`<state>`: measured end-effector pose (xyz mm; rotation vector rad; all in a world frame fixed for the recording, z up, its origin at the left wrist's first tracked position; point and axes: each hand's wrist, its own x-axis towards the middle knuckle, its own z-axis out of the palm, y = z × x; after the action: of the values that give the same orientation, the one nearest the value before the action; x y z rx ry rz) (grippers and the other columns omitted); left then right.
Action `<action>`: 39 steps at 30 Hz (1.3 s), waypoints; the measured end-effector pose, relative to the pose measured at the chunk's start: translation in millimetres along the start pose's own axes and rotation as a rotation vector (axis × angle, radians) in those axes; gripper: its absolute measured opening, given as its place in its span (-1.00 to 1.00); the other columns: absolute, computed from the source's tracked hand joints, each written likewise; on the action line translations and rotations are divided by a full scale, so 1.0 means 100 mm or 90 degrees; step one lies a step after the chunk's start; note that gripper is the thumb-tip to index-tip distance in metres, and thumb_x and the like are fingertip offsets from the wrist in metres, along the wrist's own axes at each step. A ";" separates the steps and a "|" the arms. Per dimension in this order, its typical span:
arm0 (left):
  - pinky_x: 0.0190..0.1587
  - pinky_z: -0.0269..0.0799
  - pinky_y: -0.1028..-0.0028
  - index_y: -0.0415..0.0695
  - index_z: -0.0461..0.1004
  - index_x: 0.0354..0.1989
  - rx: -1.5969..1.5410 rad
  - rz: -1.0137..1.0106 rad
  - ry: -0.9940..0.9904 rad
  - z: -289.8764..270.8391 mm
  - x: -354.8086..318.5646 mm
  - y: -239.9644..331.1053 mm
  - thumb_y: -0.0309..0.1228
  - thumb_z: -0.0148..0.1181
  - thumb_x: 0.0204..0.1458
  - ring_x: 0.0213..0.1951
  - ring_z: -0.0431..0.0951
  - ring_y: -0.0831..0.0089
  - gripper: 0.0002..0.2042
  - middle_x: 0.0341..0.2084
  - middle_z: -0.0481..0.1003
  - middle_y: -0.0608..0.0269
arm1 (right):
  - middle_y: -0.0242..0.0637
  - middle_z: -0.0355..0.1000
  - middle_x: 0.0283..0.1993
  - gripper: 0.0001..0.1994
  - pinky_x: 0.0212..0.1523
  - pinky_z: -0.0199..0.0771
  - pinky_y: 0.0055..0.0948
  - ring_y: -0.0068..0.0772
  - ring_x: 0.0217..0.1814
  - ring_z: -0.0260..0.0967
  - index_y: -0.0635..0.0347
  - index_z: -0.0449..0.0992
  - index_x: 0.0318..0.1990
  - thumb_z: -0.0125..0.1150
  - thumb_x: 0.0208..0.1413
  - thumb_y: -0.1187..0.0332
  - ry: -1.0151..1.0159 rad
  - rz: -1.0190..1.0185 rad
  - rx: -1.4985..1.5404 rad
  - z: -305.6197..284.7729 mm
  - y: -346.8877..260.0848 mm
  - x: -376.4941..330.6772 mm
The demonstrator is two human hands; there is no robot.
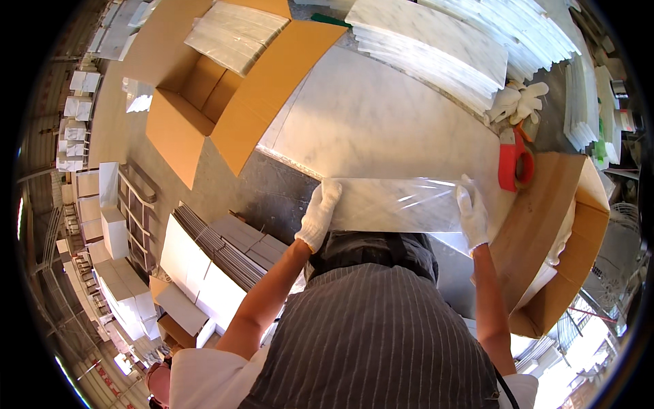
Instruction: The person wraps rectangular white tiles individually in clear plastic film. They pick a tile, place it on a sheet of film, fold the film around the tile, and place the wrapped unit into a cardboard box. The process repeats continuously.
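A long pale marble tile (388,204) in shiny clear plastic film lies across in front of my body, over the near edge of a marble slab (381,116). My left hand (321,213), in a white knit glove, grips its left end. The right end is held by my right hand (472,217), gloved the same way, with fingers along the edge. Glare streaks the film near the right hand. Beyond the right hand, a red tape dispenser (509,160) with a brown roll rests on the slab.
At far left stands an open cardboard box (178,126) with wrapped tiles (238,34) in it. Another open box (579,238) is at right. Stacked marble tiles (429,48) and loose white gloves (521,102) lie at the far side. Flattened cartons (204,266) lean at lower left.
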<state>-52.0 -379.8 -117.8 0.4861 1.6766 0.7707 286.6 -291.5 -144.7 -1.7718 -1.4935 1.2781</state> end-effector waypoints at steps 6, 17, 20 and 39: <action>0.36 0.05 0.36 -0.25 0.13 0.41 -0.022 -0.063 -0.048 -0.10 0.08 -0.16 0.34 -0.10 0.17 0.31 0.22 0.32 -0.10 0.28 0.28 0.06 | 0.01 0.30 0.36 -0.37 0.36 0.16 -0.24 0.00 0.43 0.19 0.24 0.38 0.22 -0.02 0.30 -0.16 -0.065 0.146 -0.157 -0.13 -0.09 0.02; 0.16 0.42 0.11 -0.18 0.25 0.32 -0.142 -0.302 -0.150 -0.11 0.34 0.69 0.27 0.01 0.18 0.17 0.45 0.19 -0.22 0.20 0.40 0.04 | -0.17 0.35 0.32 -0.32 0.28 0.36 -0.13 -0.18 0.32 0.34 0.16 0.27 0.34 -0.02 0.30 -0.21 -0.239 0.522 0.382 -0.23 -0.35 0.40; 0.07 0.32 -0.27 -0.06 0.30 0.29 -0.096 -0.419 -0.115 -0.08 0.45 1.11 0.25 0.12 0.12 0.12 0.44 0.06 -0.27 0.13 0.41 0.03 | -0.18 0.34 0.33 -0.33 0.26 0.39 -0.03 -0.19 0.34 0.32 0.10 0.26 0.34 -0.01 0.29 -0.21 -0.307 0.588 0.532 -0.28 -0.70 0.44; 0.37 0.12 0.00 -0.40 -0.03 0.40 0.305 0.177 0.018 -0.23 0.48 1.05 0.28 0.00 0.16 0.32 0.23 -0.10 -0.04 0.28 0.22 -0.27 | -0.13 0.27 0.38 -0.28 0.24 0.30 0.17 -0.06 0.34 0.29 0.14 0.22 0.38 0.01 0.28 -0.22 -0.431 0.861 0.552 -0.50 -0.73 1.05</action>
<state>-94.5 -279.6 -73.3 1.0634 1.8447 0.5678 291.9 -162.5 -97.8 -1.6413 0.4445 2.7260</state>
